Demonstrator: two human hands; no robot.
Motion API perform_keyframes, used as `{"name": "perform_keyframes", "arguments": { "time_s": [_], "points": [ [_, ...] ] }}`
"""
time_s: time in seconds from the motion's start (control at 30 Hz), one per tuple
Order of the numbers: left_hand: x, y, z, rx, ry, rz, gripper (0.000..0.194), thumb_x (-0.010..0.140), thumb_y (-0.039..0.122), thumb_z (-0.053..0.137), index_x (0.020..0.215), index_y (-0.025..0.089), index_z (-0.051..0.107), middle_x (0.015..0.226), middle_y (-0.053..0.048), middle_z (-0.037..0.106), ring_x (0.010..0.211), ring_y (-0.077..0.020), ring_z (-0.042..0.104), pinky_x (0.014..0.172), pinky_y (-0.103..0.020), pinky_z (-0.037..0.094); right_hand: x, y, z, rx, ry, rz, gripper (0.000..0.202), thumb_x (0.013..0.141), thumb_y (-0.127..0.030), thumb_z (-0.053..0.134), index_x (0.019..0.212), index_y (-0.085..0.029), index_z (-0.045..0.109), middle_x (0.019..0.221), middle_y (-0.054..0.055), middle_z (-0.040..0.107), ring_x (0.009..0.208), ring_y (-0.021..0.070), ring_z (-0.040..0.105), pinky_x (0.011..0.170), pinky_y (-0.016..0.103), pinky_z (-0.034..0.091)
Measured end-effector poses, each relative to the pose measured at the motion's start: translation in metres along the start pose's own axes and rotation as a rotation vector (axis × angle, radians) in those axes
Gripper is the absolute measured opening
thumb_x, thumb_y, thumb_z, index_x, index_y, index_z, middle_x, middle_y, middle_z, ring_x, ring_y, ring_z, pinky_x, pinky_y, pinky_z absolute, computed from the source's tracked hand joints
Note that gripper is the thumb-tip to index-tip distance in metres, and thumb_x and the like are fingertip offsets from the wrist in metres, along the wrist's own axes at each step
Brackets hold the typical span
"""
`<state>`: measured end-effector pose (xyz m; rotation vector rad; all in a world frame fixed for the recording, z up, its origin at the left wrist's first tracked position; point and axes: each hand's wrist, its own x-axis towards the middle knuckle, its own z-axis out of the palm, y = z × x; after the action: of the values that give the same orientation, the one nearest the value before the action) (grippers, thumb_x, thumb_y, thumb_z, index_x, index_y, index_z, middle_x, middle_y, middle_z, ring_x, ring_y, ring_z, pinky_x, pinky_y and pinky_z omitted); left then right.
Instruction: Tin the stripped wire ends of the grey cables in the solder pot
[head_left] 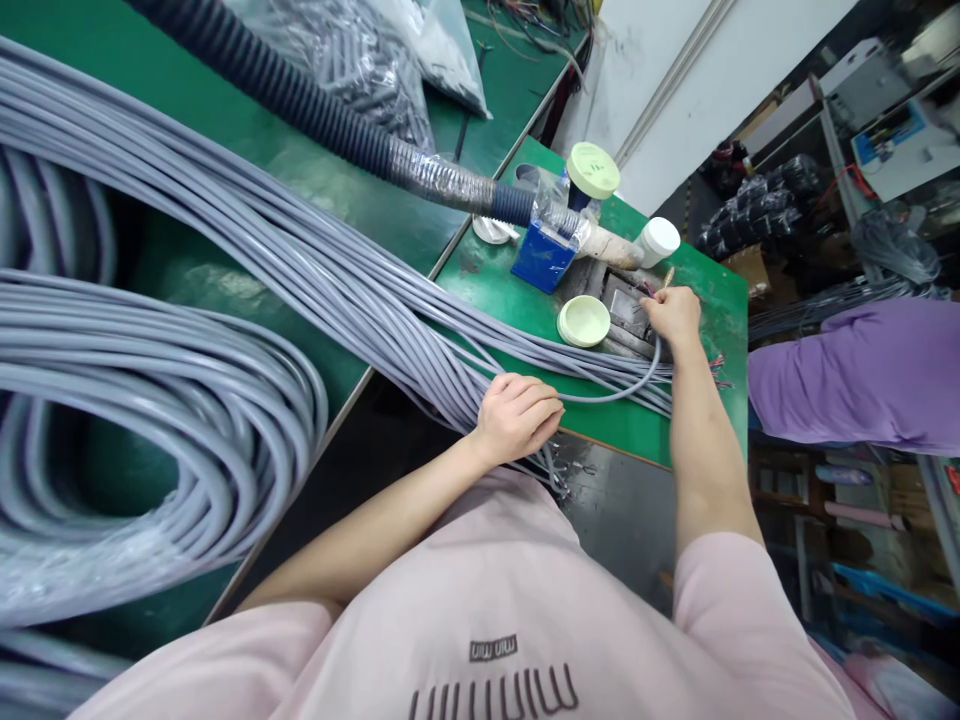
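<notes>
My right hand point(676, 314) pinches the end of a grey cable point(626, 396), whose thin coloured wires stick out past the fingertips. Those wire ends are over a square metal pot point(628, 309) that looks like a solder pot. From there the cable curves down and back to my left hand point(520, 416), which is closed at the near edge of the green table. Beneath and beside it runs a long bundle of grey cables point(360, 290); how many the left fingers hold is hidden. Other cable ends with bared coloured wires point(720, 372) lie under my right forearm.
Beside the pot stand an open pale-green tub point(584, 321), a white-lidded jar point(658, 241) and a blue box point(543, 256). A dark ribbed hose point(300, 100) reaches a nozzle over the pot. Thick cable coils point(247, 350) lie left. A person in a purple sleeve point(855, 375) is at right.
</notes>
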<state>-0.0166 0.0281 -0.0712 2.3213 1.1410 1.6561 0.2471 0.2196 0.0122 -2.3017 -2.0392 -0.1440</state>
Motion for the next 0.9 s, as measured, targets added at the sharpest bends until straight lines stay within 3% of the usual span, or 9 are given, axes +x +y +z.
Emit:
{"name": "perform_keyframes", "arguments": {
  "time_s": [0.53, 0.9],
  "points": [
    [-0.011, -0.006, 0.004, -0.086, -0.106, -0.067, 0.014, 0.085, 0.022, 0.062, 0.098, 0.028, 0.065, 0.097, -0.001, 0.075, 0.092, -0.0187, 0.067, 0.085, -0.038, 0.038, 0.006, -0.009, 0.009, -0.040, -0.082, 0.018, 0.024, 0.076, -0.035, 0.061, 0.077, -0.015, 0.073, 0.087, 0.017, 0.072, 0.087, 0.0303, 0.064, 0.076, 0.038, 0.046],
    [-0.011, -0.006, 0.004, -0.085, -0.092, -0.048, 0.015, 0.084, 0.021, 0.062, 0.098, 0.027, 0.065, 0.097, 0.000, 0.075, 0.091, -0.0185, 0.066, 0.085, -0.038, 0.038, 0.009, -0.004, 0.012, -0.008, -0.064, 0.015, 0.022, 0.073, -0.034, 0.062, 0.074, -0.015, 0.072, 0.080, 0.015, 0.071, 0.079, 0.0273, 0.062, 0.072, 0.036, 0.044]
  ]
}}
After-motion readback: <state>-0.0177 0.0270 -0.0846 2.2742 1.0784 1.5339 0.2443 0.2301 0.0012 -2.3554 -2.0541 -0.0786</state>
